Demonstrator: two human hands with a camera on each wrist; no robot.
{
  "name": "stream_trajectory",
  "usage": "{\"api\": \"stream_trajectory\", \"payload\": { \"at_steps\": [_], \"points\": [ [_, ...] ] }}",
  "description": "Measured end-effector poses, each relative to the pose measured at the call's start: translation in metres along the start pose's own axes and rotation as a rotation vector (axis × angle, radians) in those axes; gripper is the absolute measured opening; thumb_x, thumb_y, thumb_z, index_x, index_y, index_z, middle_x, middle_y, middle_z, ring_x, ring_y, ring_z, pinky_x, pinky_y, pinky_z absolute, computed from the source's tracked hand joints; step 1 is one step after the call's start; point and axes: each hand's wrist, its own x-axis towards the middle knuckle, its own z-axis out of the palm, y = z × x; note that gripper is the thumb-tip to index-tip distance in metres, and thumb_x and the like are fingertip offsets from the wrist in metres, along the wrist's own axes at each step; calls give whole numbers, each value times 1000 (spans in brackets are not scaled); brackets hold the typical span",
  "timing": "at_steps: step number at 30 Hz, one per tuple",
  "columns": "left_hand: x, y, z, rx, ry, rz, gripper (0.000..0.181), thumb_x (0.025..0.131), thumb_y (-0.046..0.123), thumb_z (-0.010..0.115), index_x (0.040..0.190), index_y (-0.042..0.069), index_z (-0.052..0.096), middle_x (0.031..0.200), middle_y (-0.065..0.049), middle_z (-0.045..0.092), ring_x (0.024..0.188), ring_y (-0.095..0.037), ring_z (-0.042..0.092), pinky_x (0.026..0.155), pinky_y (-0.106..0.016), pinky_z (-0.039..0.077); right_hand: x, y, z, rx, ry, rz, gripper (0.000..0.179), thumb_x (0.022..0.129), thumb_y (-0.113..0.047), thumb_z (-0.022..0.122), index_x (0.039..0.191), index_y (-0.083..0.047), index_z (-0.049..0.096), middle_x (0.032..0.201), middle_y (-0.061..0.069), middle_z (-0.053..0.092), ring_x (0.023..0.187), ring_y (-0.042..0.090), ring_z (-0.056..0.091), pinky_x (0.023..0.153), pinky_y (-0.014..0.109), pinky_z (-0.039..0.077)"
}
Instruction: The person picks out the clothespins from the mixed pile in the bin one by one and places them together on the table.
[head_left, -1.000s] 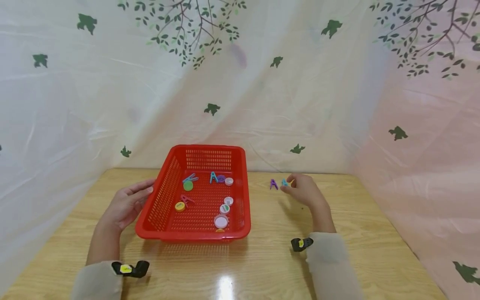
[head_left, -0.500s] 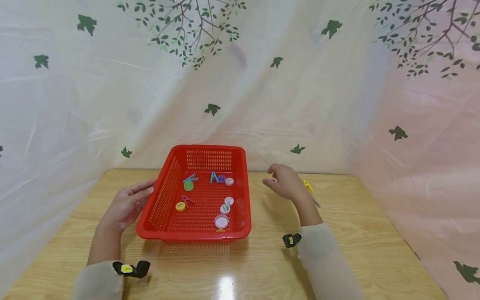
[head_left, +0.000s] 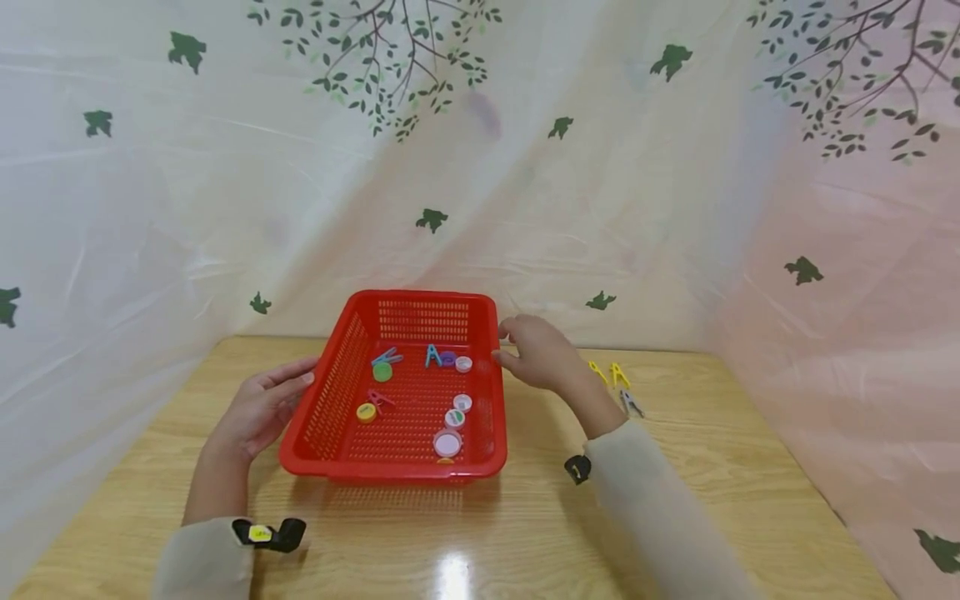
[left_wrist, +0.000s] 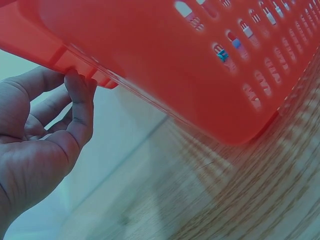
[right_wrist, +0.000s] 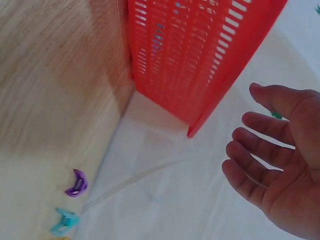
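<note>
A red plastic basket (head_left: pixel 393 469) stands on the table, with small clothespins and bottle caps inside. My left hand (head_left: pixel 262 407) is at its left side, and in the left wrist view the fingers and thumb (left_wrist: pixel 80 107) pinch the rim. Beside the right rim is my right hand (head_left: pixel 536 354); the right wrist view shows its fingers (right_wrist: pixel 255 145) spread loosely, apart from the basket and holding nothing. A purple clothespin (right_wrist: pixel 77 183) and a light blue clothespin (right_wrist: pixel 65 221) lie on the table; the right hand hides them in the head view.
Two yellow clothespins (head_left: pixel 619 375) and a grey clothespin (head_left: pixel 631 403) lie to the right of the basket. A patterned cloth (head_left: pixel 637 208) hangs behind the wooden table (head_left: pixel 720 467) and along its sides.
My right hand has moved left, from the light blue and purple clothespins to the basket's right rim, uncovering the yellow and grey clothespins. My left hand stays at the left rim.
</note>
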Motion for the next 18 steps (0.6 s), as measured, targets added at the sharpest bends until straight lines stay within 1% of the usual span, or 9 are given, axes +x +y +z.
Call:
{"api": "stream_trajectory", "payload": {
  "at_steps": [3, 6, 12, 15, 18],
  "points": [
    [0, 0, 1, -1, 3, 1, 41, 101, 18, 67, 141, 12, 63, 119, 8, 73, 103, -11, 70, 90, -29, 59, 7, -9, 0, -33, -26, -46, 34, 94, -26, 75, 121, -6, 68, 109, 8, 70, 95, 21, 64, 83, 38, 60],
    [0, 0, 1, -3, 7, 2, 42, 101, 19, 68, 141, 12, 63, 119, 8, 74, 103, -11, 71, 90, -29, 59, 15, -19, -1, -106, -56, -96, 34, 95, -28, 75, 121, -7, 68, 109, 7, 70, 92, 18, 62, 82, 33, 59],
    [-1, 0, 1, -8, 3, 0, 43, 101, 19, 68, 143, 12, 61, 120, 7, 73, 103, -12, 71, 90, -30, 58, 30, -39, -4, -234, -95, -202, 30, 97, -30, 72, 117, -8, 68, 104, 5, 69, 91, 19, 60, 84, 33, 56],
    [-1, 0, 1, -4, 6, -1, 44, 100, 19, 68, 143, 12, 62, 120, 7, 73, 104, -12, 71, 90, -30, 58, 37, -48, -1, -258, -113, -213, 33, 96, -31, 73, 121, -9, 68, 108, 5, 69, 95, 19, 60, 87, 33, 55],
    [0, 0, 1, -4, -1, -2, 44, 100, 19, 69, 143, 11, 61, 120, 7, 73, 104, -13, 71, 91, -30, 58, 42, -57, 3, -267, -143, -202, 39, 95, -33, 74, 127, -11, 67, 114, 4, 69, 99, 19, 59, 90, 34, 55]
  ]
}}
